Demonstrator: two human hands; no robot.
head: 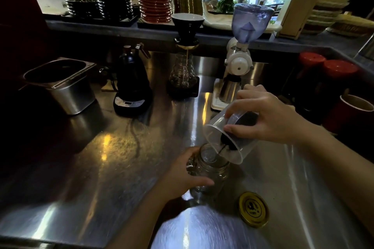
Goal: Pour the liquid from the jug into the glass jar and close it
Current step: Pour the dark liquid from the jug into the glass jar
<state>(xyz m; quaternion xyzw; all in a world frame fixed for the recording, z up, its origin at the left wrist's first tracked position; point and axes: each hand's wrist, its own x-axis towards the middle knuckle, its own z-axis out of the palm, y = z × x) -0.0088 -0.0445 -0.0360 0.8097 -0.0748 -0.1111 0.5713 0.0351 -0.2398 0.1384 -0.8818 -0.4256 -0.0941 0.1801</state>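
My right hand (pixel 271 115) grips a clear plastic jug (pixel 222 137), tilted steeply with its rim down and to the left. Dark liquid sits at the jug's lower lip and runs in a thin stream into the open mouth of a glass jar (pixel 210 170). The jar stands upright on the steel counter and looks nearly empty. My left hand (pixel 182 174) wraps around its left side and holds it steady. A gold metal lid (pixel 254 209) lies flat on the counter, to the right of the jar and nearer to me.
Behind on the steel counter (pixel 101 157) stand a steel container (pixel 64 85), a black kettle (pixel 131 85) on its base, a pour-over dripper over a glass server (pixel 185 66) and a white grinder (pixel 240 56). Red-lidded canisters (pixel 332 83) and a red cup (pixel 356 111) stand at the right.
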